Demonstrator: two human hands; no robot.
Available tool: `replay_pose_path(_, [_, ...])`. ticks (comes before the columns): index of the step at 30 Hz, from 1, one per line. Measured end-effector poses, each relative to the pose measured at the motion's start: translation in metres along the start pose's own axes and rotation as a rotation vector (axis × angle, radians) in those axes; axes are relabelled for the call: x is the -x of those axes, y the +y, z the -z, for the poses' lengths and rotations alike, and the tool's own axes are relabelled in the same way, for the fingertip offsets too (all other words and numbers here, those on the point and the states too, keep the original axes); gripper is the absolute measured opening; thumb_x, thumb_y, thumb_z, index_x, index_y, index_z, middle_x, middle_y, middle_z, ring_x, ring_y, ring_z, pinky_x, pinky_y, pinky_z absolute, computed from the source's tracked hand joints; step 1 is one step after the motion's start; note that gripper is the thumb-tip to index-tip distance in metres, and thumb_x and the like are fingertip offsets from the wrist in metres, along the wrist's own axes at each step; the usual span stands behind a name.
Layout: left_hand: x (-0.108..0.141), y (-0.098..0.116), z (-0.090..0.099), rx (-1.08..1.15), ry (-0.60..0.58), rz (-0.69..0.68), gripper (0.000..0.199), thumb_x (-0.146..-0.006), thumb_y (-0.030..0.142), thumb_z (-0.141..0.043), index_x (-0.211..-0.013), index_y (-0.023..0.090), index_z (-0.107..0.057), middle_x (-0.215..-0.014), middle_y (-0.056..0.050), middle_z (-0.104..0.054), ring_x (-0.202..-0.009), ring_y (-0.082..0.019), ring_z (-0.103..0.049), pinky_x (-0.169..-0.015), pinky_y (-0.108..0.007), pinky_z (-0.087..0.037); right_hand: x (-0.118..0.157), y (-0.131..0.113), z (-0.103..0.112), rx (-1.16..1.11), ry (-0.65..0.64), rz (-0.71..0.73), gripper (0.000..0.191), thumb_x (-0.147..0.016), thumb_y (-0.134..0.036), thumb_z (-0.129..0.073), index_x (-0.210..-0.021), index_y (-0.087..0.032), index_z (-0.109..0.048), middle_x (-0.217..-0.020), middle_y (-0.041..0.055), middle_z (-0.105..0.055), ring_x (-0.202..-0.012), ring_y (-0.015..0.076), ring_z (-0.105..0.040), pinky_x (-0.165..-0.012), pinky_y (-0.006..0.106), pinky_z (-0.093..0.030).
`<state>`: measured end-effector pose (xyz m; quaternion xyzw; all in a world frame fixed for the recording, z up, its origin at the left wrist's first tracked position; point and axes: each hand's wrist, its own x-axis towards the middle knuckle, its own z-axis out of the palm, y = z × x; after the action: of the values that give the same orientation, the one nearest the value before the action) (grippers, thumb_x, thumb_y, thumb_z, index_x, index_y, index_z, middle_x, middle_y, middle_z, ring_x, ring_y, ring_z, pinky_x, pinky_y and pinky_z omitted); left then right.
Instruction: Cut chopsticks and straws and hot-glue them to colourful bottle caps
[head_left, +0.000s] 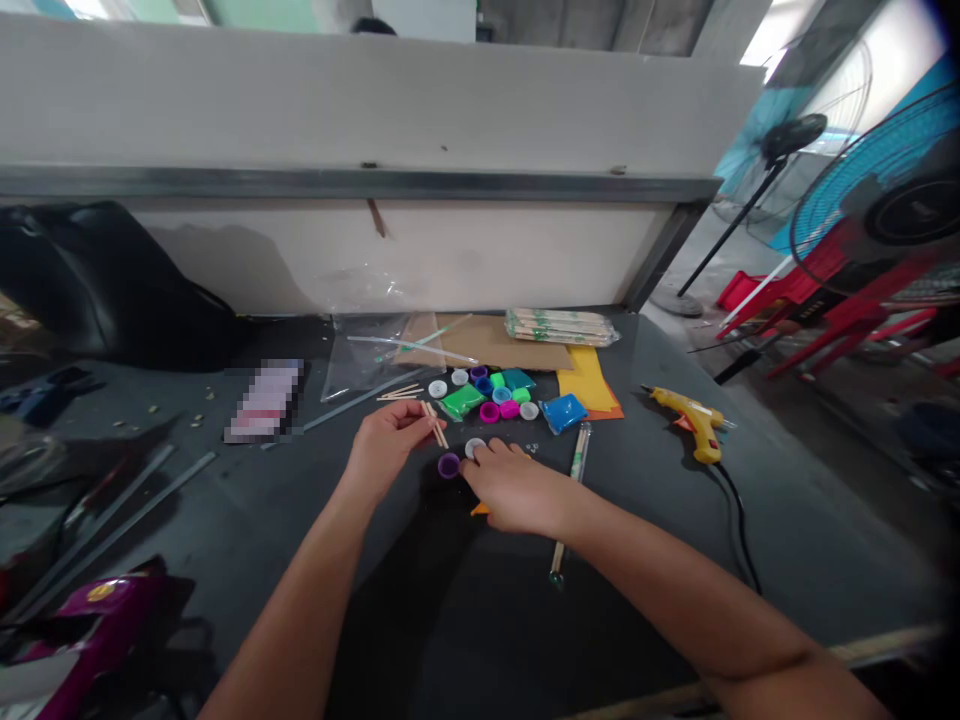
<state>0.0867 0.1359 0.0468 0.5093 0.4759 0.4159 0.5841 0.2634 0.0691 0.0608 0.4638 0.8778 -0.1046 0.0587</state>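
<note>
Dark tabletop (645, 560): left hand (386, 450) pinches sticks (436, 425), right hand (514, 488) seemingly on cap (474, 448).

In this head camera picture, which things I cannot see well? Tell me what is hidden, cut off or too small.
Head view:
orange piece: mostly hidden under the right hand.
wooden sticks: partly covered by the left hand, so the count is unclear.
pink package: pixelated, its print unreadable.
magenta object: cut off by the bottom-left edge.
tiny bits: too small to identify.
</note>
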Motion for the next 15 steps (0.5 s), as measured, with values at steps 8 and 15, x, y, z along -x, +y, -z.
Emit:
replay_pose_path(8, [-0.014, -0.012, -0.008, -0.026, 0.014, -0.033, 0.024, -0.064, 0.035, -0.075, -0.077, 0.015, -0.067, -0.077, -0.005, -0.071, -0.072, -0.017, -0.064, -0.074, -0.031, -0.051, -0.005, 0.018, 0.005, -0.099, 0.048, 0.081, 0.027, -0.072, -0.011, -0.065, -0.099, -0.014, -0.066, -0.094, 0.0113, -0.064, -0.085, 0.0234, -0.06, -0.068, 0.031, -0.043])
replay_pose_path(15, [-0.025, -0.003, -0.019, -0.19, -0.109, -0.137, 0.019, -0.068, 0.033, -0.07, -0.078, 0.017, -0.068, -0.073, -0.001, -0.068, -0.068, -0.015, -0.061, -0.067, -0.026, -0.046, -0.023, 0.053, 0.017, -0.588, 0.54, -0.141, 0.012, -0.085, -0.022, -0.059, -0.089, -0.019, -0.07, -0.083, 0.0027, -0.07, -0.073, 0.0144, -0.063, -0.064, 0.025, -0.043])
